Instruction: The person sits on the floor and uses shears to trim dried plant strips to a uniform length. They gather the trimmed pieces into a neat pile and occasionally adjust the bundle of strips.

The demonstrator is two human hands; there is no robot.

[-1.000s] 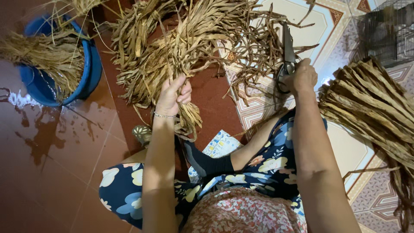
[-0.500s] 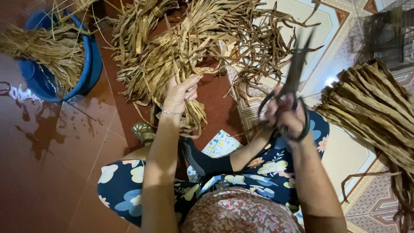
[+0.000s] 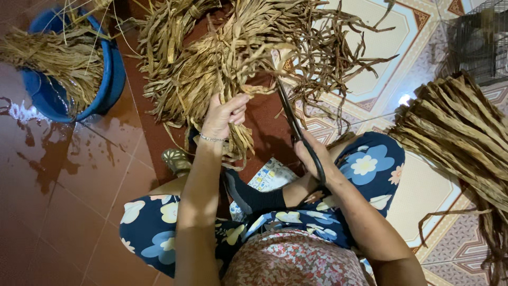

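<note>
Head view. Left hand: grip clenched on a bundle of dried leaf strips, centre, on the floor. Right hand: grip grasping black scissors, tips pointing far into the strips. Blue basin with fibres, far left. Second dried bundle, right.

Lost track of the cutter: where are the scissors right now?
Head view, centre-right: scissors in the right hand, blades pointing up into the dried leaves.

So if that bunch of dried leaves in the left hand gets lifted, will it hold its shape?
Probably not. The bunch of dried leaves fans out loosely and its ends droop below the left hand, so it likely flops. The thin, curled strips look light and may snag or shed.
</note>
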